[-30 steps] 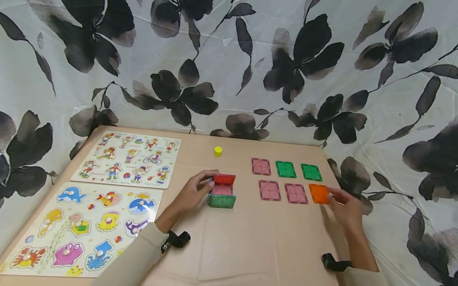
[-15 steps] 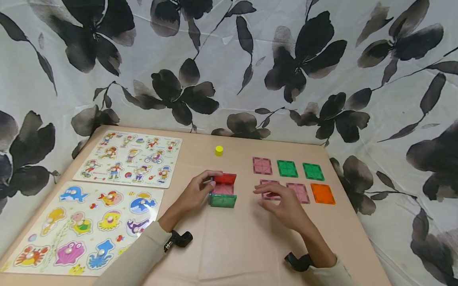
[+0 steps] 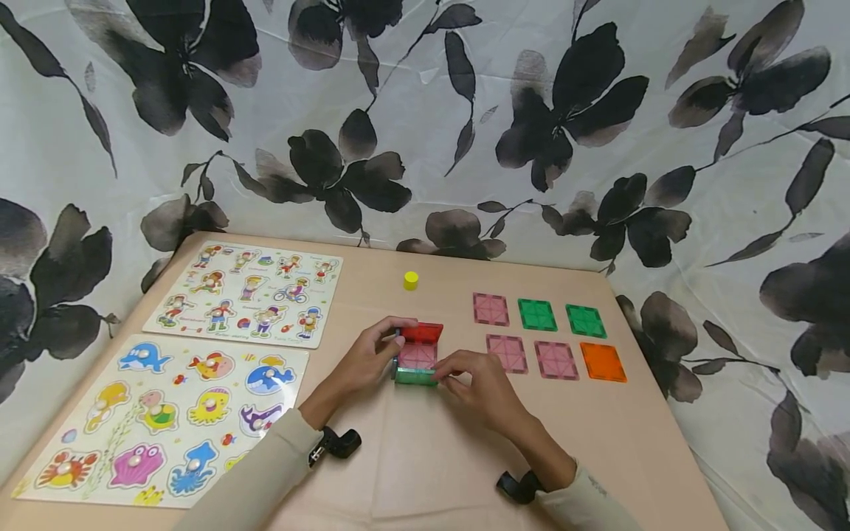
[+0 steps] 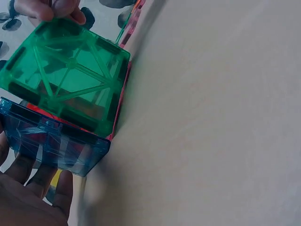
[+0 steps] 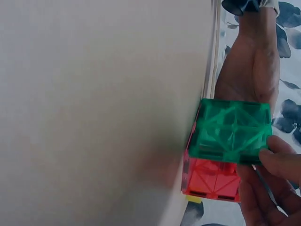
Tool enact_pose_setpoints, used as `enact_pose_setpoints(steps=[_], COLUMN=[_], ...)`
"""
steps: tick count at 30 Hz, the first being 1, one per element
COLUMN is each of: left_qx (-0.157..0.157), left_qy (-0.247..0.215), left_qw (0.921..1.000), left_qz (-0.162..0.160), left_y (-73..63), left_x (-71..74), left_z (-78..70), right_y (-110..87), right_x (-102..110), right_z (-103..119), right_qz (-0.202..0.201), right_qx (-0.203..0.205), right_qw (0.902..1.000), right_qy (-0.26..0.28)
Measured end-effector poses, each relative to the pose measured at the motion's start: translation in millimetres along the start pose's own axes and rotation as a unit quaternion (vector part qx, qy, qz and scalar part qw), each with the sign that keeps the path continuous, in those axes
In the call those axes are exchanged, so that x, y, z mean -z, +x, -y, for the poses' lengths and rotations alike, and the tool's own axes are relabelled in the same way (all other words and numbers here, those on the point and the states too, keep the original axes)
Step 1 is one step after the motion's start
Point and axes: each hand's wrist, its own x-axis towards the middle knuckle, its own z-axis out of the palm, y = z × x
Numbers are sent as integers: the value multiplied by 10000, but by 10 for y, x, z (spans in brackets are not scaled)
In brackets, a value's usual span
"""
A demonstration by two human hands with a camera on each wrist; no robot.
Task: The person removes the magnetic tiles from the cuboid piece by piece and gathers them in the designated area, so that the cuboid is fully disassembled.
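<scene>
Between the hands stands a small box shape of square magnetic tiles: a pink tile [image 3: 418,355] as its floor, a red tile [image 3: 423,332] at the back, a blue tile [image 4: 56,141] on the left and a green tile [image 3: 416,377] at the front. My left hand [image 3: 361,361] holds the blue tile, fingers along its outer face in the left wrist view. With thumb and fingers, my right hand [image 3: 485,387] pinches the right edge of the green tile, which stands tilted up from the floor tile.
Right of the box lie loose flat tiles: pink ones [image 3: 491,309], two green ones [image 3: 538,315] and an orange one [image 3: 603,362]. A yellow cylinder [image 3: 411,280] stands behind. Two picture puzzle boards [image 3: 242,295] cover the table's left side, against a floral cloth [image 3: 451,110].
My right hand has left the orange tile, crossed left over the pink tiles and taken hold of the green tile, which now stands steeper. My left hand has kept its place at the box.
</scene>
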Motion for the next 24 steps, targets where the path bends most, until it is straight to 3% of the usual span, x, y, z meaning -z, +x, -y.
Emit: enact_pose_setpoints(steps=[4,8,18,24], left_qx=[39,15,96,127], left_qy=[-27,-16,2,-45], left_qw=[10000,10000,9999,9999], left_qz=[-7,-31,-69,-47], left_y=[6,3,-10,-12], left_x=[-14,-17,-15,-16], left_z=[-5,-10,-3,-14], right_y=[-65,-142,-374,-473], right_x=[25,104,411,579], right_z=[28,46,-102,-318], right_qz=[-269,-355,-119,77], right_qx=[264,286,-764,-1433], right_qw=[9992,9989,9944,9838], right_qy=[-156,65,715,1077])
